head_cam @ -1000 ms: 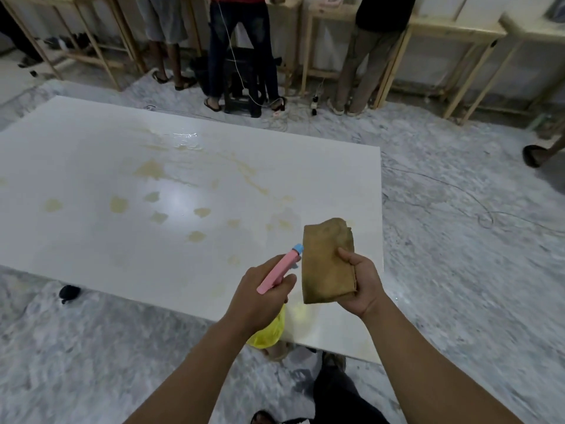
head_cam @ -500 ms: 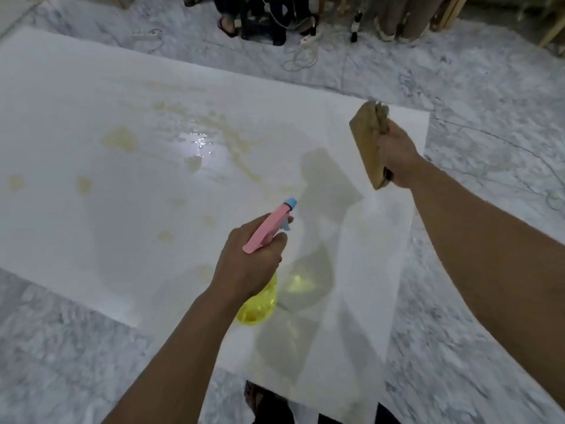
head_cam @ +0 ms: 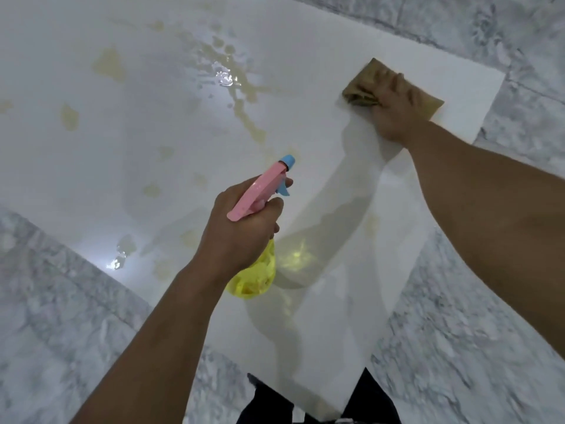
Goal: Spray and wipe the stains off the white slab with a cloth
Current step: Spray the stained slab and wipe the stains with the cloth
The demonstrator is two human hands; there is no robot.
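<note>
Right hand (head_cam: 394, 114) presses cloth (head_cam: 363, 84) on stained slab (head_cam: 321, 56); left hand (head_cam: 241, 228) grips spray bottle (head_cam: 256, 276).

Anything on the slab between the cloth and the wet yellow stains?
Nothing visible. The right hand presses the cloth near the slab's far right corner; bare white surface runs from it to the stains.

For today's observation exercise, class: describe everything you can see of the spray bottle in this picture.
The spray bottle has a pink plastic head with a blue nozzle tip and blue trigger, over a see-through yellow body that looks plastic. The left hand grips its neck, fingers curled round it below the head, one finger by the trigger. It is held in the air above the white slab, tilted, nozzle pointing away from the person towards the yellowish stains. Only the hand touches it. Its body throws a yellow glow on the slab beside it.
</note>
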